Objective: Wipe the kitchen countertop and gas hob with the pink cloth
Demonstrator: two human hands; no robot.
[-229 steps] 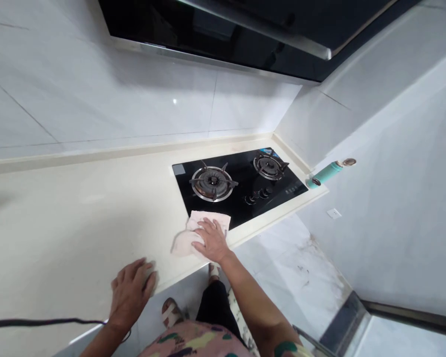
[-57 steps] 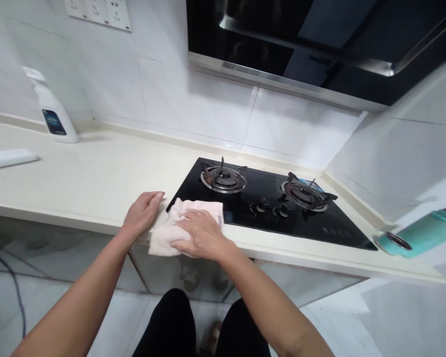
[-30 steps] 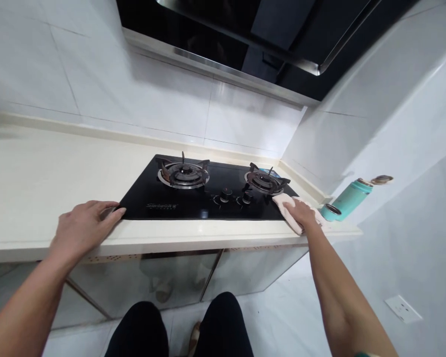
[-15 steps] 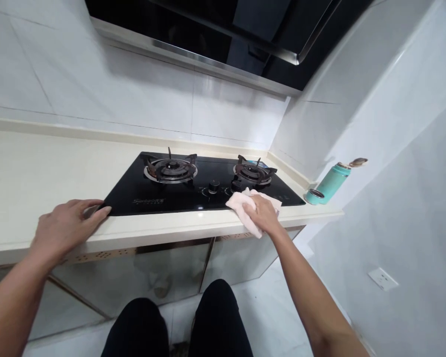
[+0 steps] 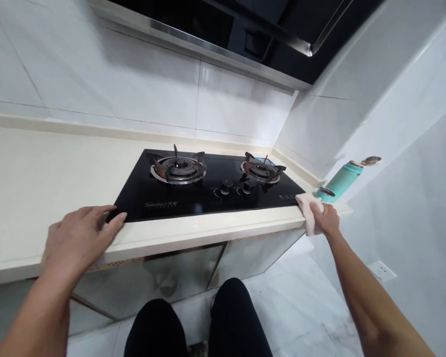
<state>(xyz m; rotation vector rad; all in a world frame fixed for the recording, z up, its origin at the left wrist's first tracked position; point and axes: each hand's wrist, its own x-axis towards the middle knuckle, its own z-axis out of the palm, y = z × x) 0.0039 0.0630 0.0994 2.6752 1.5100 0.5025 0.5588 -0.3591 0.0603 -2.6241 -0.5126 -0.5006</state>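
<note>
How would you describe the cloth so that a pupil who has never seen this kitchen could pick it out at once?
Find the black gas hob on the cream countertop. At the hob's front right corner, beside a teal flask, the person's right hand presses a crumpled pale pink cloth. It is the only cloth there, bent over the counter's front edge.

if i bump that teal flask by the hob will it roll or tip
Probably rolls. The teal flask looks round and smooth, lying tilted, not standing, so a light push could move it. It sits on the counter right beside the cloth. The metal rim suggests a rigid body.
</note>
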